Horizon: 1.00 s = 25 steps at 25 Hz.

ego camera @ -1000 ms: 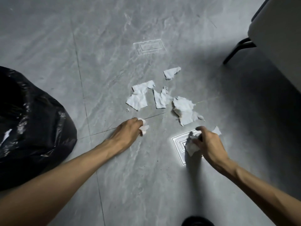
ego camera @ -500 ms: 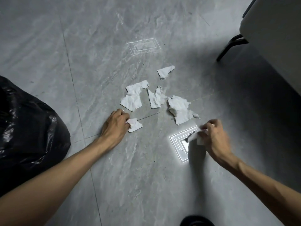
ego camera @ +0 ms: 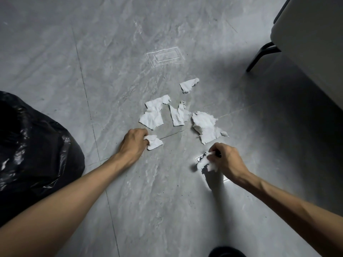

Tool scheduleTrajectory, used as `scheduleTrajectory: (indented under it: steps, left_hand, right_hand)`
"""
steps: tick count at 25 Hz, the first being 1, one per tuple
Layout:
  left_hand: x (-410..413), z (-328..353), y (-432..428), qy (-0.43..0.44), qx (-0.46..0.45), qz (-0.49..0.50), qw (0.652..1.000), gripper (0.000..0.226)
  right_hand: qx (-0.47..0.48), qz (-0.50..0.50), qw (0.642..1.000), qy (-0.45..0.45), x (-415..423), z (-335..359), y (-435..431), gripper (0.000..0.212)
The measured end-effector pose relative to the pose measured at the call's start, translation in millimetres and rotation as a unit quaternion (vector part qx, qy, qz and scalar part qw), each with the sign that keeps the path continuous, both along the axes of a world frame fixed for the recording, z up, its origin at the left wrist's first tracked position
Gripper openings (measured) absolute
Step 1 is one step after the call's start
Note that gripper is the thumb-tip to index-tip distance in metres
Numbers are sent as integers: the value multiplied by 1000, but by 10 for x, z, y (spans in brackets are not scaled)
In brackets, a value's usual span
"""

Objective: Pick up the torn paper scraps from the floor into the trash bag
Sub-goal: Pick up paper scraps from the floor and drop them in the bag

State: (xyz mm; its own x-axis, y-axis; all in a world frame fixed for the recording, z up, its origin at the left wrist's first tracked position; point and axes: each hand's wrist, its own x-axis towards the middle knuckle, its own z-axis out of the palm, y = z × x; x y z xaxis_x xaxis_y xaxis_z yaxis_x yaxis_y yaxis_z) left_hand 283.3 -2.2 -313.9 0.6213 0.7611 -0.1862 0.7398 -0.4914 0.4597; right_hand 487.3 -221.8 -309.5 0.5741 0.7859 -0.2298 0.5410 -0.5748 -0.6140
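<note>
head view: left hand [ego camera: 134, 143] pinches a small scrap [ego camera: 154, 142] against the floor [ego camera: 130, 52]; right hand [ego camera: 225, 160] has its fingers [ego camera: 213, 152] closed on a crumpled scrap [ego camera: 206, 163]. four loose scraps [ego camera: 206, 127] lie just beyond. the trash bag [ego camera: 33, 151] sits well left; thin paper could slip out on the way over

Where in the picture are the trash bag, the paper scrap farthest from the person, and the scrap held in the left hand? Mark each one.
trash bag [ego camera: 33, 154]: head view, on its glossy black side.
farthest paper scrap [ego camera: 188, 85]: head view, on its flat middle.
scrap in the left hand [ego camera: 155, 142]: head view, on the part showing past the fingers.
</note>
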Motion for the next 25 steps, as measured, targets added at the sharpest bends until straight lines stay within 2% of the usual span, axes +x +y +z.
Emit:
scheduleTrajectory:
  steps: [2,6,10,13,16,19,20,22,24,25]
  left_hand:
    - [-67,124,-39,-8,-20,10,1000,6]
    - [-335,783,7,-81,-16,24,996,19]
    - [-890,1748,86,-179,111,26,977,15]
    - [-1558,2265,192,-219,185,111,952,11]
    - [-2215,2304,318,-155,202,214,943,3]
    - [-2676,2065,365,-29,95,271,958,16]
    - [-2783,1985,371,-7,57,302,952,27]
    - [-2876,1923,378,-19,37,367,929,42]
    - [-2805,1959,391,-58,103,381,917,43]
    - [-2725,1998,396,-83,137,364,917,43]
  right_hand:
    - [18,-9,999,51,-122,98,112,4]
    - [26,-12,989,146,-400,362,416,7]
    - [87,21,968,236,-969,788,994,10]
    - [166,81,946,266,-1556,1264,1553,9]
    - [273,144,925,223,-2074,1746,2040,8]
    - [338,189,901,194,-2494,2071,2402,9]
    - [336,219,897,184,-2627,2121,2492,9]
    - [273,316,905,86,-2846,2112,2621,12]
    - [197,378,904,6,-2928,2018,2663,33]
    - [190,375,907,9,-2881,1991,2651,41]
